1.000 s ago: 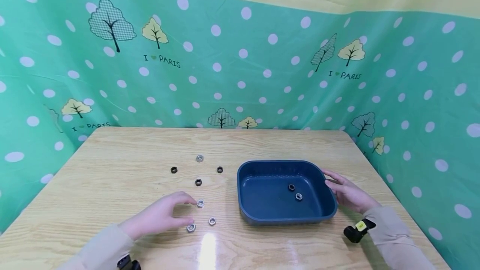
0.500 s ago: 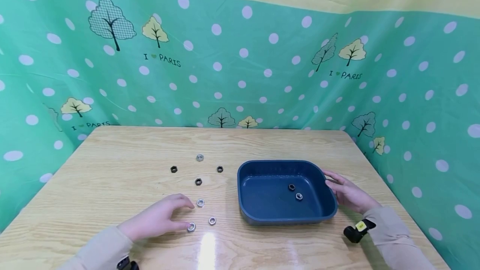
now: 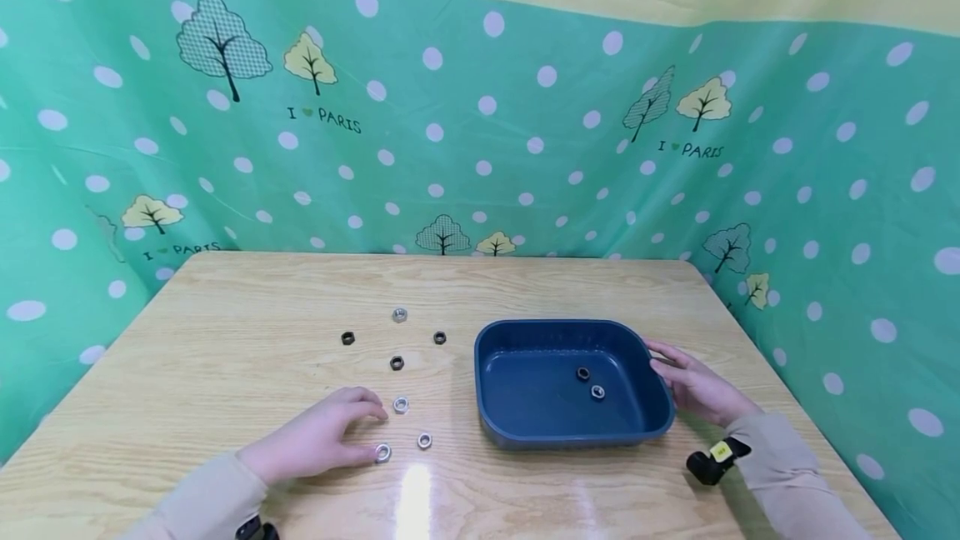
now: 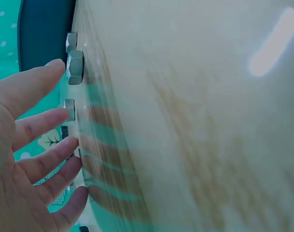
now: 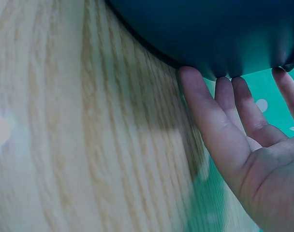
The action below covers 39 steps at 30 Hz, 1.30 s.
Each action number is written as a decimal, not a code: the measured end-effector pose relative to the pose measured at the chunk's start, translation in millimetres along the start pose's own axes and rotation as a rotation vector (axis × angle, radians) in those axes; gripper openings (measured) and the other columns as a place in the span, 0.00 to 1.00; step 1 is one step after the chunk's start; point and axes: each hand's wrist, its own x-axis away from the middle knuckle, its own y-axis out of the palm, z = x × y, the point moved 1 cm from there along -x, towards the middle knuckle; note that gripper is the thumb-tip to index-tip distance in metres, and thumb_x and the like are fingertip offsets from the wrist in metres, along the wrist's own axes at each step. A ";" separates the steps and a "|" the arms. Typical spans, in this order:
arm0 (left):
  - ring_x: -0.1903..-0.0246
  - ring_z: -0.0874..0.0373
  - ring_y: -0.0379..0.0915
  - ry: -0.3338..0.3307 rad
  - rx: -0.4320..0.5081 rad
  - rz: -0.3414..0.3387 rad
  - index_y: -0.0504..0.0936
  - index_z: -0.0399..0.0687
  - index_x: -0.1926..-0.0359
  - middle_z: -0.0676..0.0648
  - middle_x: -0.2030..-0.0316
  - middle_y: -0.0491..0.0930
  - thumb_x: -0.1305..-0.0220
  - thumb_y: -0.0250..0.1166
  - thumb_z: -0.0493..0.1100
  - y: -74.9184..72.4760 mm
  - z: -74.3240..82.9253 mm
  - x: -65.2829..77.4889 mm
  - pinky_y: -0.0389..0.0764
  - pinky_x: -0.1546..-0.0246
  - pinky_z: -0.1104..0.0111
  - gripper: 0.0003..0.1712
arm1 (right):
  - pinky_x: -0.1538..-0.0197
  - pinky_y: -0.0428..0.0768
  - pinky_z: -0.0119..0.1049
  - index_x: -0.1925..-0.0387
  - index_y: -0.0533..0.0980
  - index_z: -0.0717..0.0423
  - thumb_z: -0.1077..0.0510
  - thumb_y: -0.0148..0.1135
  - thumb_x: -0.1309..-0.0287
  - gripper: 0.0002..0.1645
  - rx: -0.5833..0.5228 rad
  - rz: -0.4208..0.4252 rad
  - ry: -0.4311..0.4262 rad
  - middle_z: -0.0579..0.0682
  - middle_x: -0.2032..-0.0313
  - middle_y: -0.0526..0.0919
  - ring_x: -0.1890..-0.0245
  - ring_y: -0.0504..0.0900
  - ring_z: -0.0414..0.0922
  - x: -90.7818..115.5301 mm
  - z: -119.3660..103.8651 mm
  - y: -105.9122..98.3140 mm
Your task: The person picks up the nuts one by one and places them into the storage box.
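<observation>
My left hand [image 3: 322, 436] is low over the table, fingers spread and loosely bent, holding nothing. Its thumb tip is at the edge of a silver hex nut [image 3: 382, 452]; whether they touch I cannot tell. Just right of the index fingertip lies another silver nut [image 3: 401, 405], with a smaller silver nut [image 3: 424, 441] beyond the thumb. In the left wrist view, a large nut [image 4: 75, 67] stands by the thumb. My right hand [image 3: 701, 386] rests its extended fingertips against the outer right wall of a dark blue rectangular tub [image 3: 517, 442], as the right wrist view [image 5: 263, 150] also shows.
Inside the tub lie a dark nut [image 3: 582, 373] and a silver nut [image 3: 597, 392]. Farther back on the wooden table [image 3: 247, 315] are dark nuts [image 3: 348, 338], [image 3: 440, 337], [image 3: 397, 363] and a silver nut [image 3: 400, 315]. A polka-dot curtain [image 3: 510, 148] hangs behind.
My left hand has drawn slightly left, so its index fingertip has come away from the middle silver nut. The right hand, tub and nuts have stayed in place.
</observation>
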 end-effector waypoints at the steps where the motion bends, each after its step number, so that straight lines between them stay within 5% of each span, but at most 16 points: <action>1: 0.52 0.51 0.73 0.007 -0.011 0.004 0.80 0.49 0.54 0.50 0.52 0.75 0.48 0.70 0.54 0.6 0.2 0.3 0.75 0.48 0.55 0.22 | 0.54 0.80 0.32 0.41 0.62 0.32 0.52 0.43 0.28 0.18 0.000 0.001 0.000 0.36 0.55 0.83 0.56 0.82 0.36 -0.1 0.2 0.1; 9: 0.55 0.55 0.72 0.075 -0.089 0.038 0.81 0.48 0.56 0.51 0.54 0.74 0.53 0.73 0.47 2.4 2.0 1.5 0.76 0.52 0.59 0.21 | 0.55 0.80 0.32 0.50 0.67 0.26 0.53 0.43 0.28 0.14 -0.021 -0.027 -0.016 0.36 0.56 0.83 0.57 0.83 0.36 -0.8 0.9 -0.1; 22: 0.53 0.52 0.71 0.060 -0.066 0.029 0.83 0.56 0.58 0.48 0.52 0.74 0.53 0.73 0.48 5.1 -0.6 2.7 0.74 0.51 0.54 0.18 | 0.53 0.79 0.34 0.42 0.63 0.31 0.51 0.42 0.28 0.16 0.012 -0.003 -0.011 0.34 0.55 0.82 0.56 0.82 0.35 -0.9 0.6 -0.5; 39: 0.50 0.49 0.69 0.049 -0.020 0.012 0.81 0.69 0.66 0.48 0.50 0.73 0.54 0.73 0.46 5.1 -0.6 2.9 0.71 0.49 0.50 0.13 | 0.53 0.79 0.34 0.46 0.64 0.29 0.52 0.42 0.27 0.14 -0.012 -0.022 -0.018 0.34 0.55 0.82 0.55 0.82 0.35 -0.8 0.6 -0.4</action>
